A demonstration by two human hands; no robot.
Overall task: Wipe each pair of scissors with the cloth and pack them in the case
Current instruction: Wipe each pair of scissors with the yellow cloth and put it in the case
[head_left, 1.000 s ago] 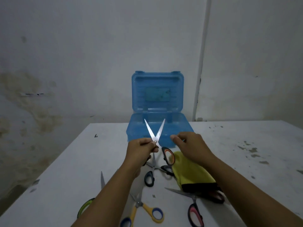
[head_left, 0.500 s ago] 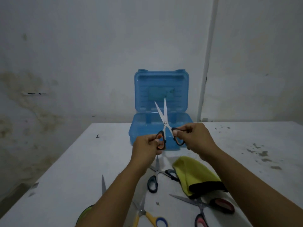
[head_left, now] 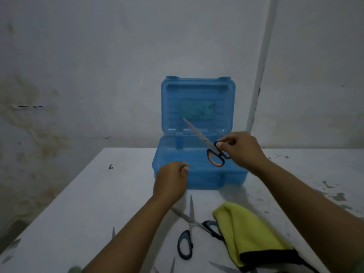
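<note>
over the open blue case (head_left: pixel 199 174) at the back of the white counter (head_left: pixel 78 213), right hand (head_left: pixel 242 149) pinches the black handle loops of the orange-and-black scissors (head_left: pixel 208 147), fingers closed on them. scissors are shut, blades pointing up and left toward the raised lid (head_left: pixel 198 105), held above the case's bottom tray, not resting in it as far as i can tell. left hand (head_left: pixel 171 182) hangs curled into a loose fist in front of the case's near left corner, holding nothing visible; can't tell if it touches the case wall.

nearer on the counter, a pair of dark-blue-handled scissors (head_left: pixel 189 231) lies flat with blades spread open, tips pointing away toward the case. one of its handle loops sits just beside, maybe under, the edge of the yellow cloth (head_left: pixel 248 231). cloth is bunched on the counter right of those scissors, black trim along its near edge, partly covered by the right forearm. a few more blade tips (head_left: pixel 173 265) poke in at the bottom edge of the view, handles cut off, so pairs can't be counted. case lid stands upright against the stained wall (head_left: pixel 98 75). counter surface right of the case shows dark marks.
</note>
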